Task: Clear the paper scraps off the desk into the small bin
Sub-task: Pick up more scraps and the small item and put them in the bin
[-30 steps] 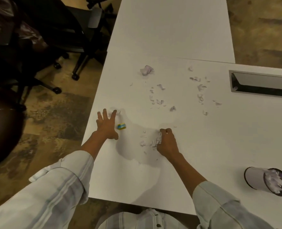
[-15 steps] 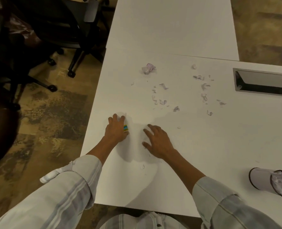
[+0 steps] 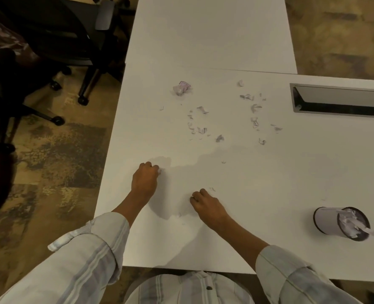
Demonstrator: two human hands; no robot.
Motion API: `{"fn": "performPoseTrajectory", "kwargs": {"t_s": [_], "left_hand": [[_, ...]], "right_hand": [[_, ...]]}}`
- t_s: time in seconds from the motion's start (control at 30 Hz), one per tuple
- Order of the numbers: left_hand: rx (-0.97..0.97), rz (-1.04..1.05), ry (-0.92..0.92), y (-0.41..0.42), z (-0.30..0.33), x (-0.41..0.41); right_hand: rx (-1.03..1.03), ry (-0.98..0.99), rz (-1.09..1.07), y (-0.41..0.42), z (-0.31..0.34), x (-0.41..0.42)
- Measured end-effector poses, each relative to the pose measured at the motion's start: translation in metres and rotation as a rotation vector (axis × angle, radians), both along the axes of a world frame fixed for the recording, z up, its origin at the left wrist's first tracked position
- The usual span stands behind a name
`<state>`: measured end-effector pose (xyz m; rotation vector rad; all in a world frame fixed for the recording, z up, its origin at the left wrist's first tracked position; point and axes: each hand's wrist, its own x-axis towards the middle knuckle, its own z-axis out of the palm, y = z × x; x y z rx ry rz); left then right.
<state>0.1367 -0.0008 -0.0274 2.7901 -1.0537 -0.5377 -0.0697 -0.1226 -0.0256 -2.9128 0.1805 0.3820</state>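
Note:
Several small paper scraps [image 3: 200, 129] lie scattered over the middle of the white desk [image 3: 269, 183], with a crumpled paper ball [image 3: 181, 88] farther back. The small round bin [image 3: 341, 223] stands at the right, tilted toward me in view, with paper inside. My left hand [image 3: 145, 179] rests on the desk near its left edge, fingers curled around a bit of white paper showing at the fingertips. My right hand [image 3: 205, 205] is beside it, fingers curled in on the surface; what it holds is hidden. A tiny scrap [image 3: 212, 189] lies just past it.
A metal cable tray opening [image 3: 337, 103] is set into the desk at the back right. A second white desk [image 3: 212, 31] adjoins behind. Black office chairs [image 3: 56, 40] stand on the patterned carpet to the left, close to the desk's left edge.
Both hands have curled from flat and spread to closed. The small coloured item and the scraps near them are out of sight now. My right hand drew back toward me.

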Motion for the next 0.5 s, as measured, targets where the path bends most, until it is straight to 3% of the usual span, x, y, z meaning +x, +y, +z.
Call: {"fn": "performPoseTrajectory", "kwargs": {"t_s": [0.13,0.27,0.37,0.5], "left_hand": [[-0.028,0.160,0.095,-0.016,0.016,-0.007],[-0.262,0.358,0.252,-0.039,0.036,-0.022],[-0.405,0.450,0.364,-0.060,0.050,-0.034],[-0.505,0.449,0.489,-0.095,0.069,-0.060]], "right_hand": [[0.204,-0.026,-0.235,-0.006,-0.009,-0.002],[0.594,-0.253,-0.797,-0.016,0.009,-0.010],[0.708,-0.390,-0.951,-0.032,0.026,-0.027],[0.883,-0.433,-1.169,-0.060,0.047,-0.056]]}}
